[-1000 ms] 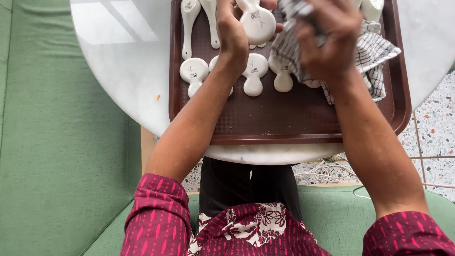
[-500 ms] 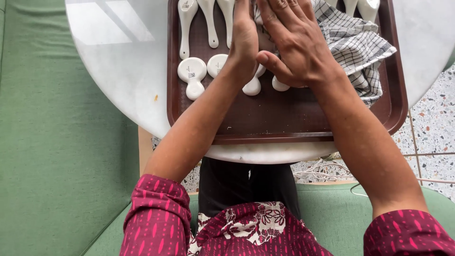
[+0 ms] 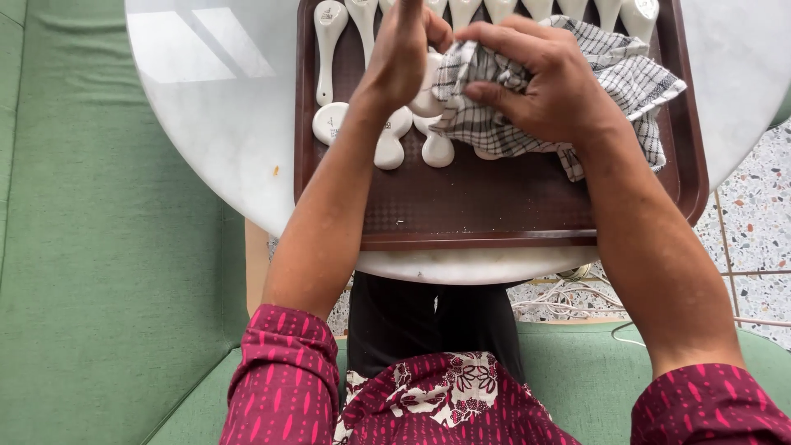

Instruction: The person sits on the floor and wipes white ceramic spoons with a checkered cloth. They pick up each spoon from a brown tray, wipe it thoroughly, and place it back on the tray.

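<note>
One round white table carries everything, with a green sofa at its left edge and beneath the person. A brown tray sits at the table's near edge, reaching toward the far edge. A checked cloth lies bunched over the tray's far right part. The right hand is closed on the cloth, fingers pinching a fold of it against a white spoon. The left hand is closed around that spoon, holding it above the tray's far middle. More spoons line the tray's far edge; one long spoon lies near the far left corner. Three more lie side by side just left of the cloth, below the left hand.
</note>
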